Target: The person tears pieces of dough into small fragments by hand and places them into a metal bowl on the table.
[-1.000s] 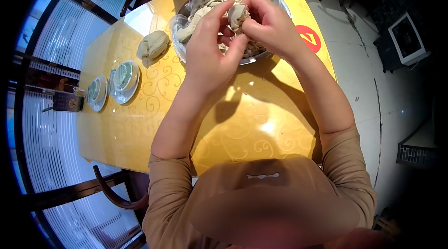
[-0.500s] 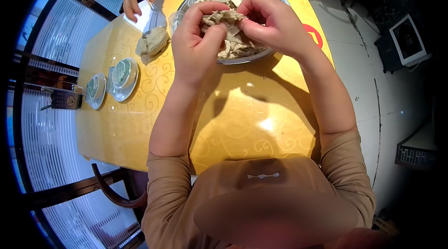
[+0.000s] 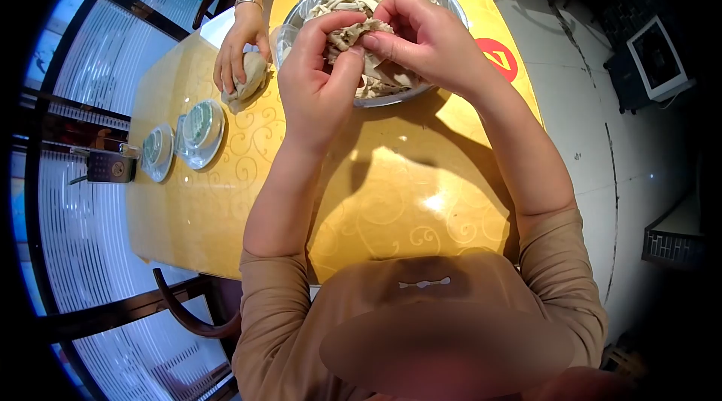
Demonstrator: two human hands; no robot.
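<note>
Over a large metal basin [image 3: 293, 12], both my hands pinch one crumpled, pale greyish food piece [image 3: 347, 35], whose kind I cannot make out. My left hand [image 3: 320, 63] curls round its left side, thumb and fingers closed on it. From the right, my right hand [image 3: 417, 36] grips its other edge between thumb and fingertips. Beneath and behind them, the basin holds a heap of pale, torn strips [image 3: 350, 0], partly covered by my hands. A clear plastic film shows at the basin's left rim.
Across the table, another person's hand [image 3: 244, 36] rests on a pale, rounded lump [image 3: 248, 81]. Two wrapped dish sets [image 3: 201, 127] [image 3: 156, 149] stand on the yellow table [image 3: 218, 205] at left. A red round sticker [image 3: 496, 60] lies right of the basin.
The other person's hand has come down from the white sheet onto the pale lump. My hands stay over the basin, the held piece turned slightly between my fingers.
</note>
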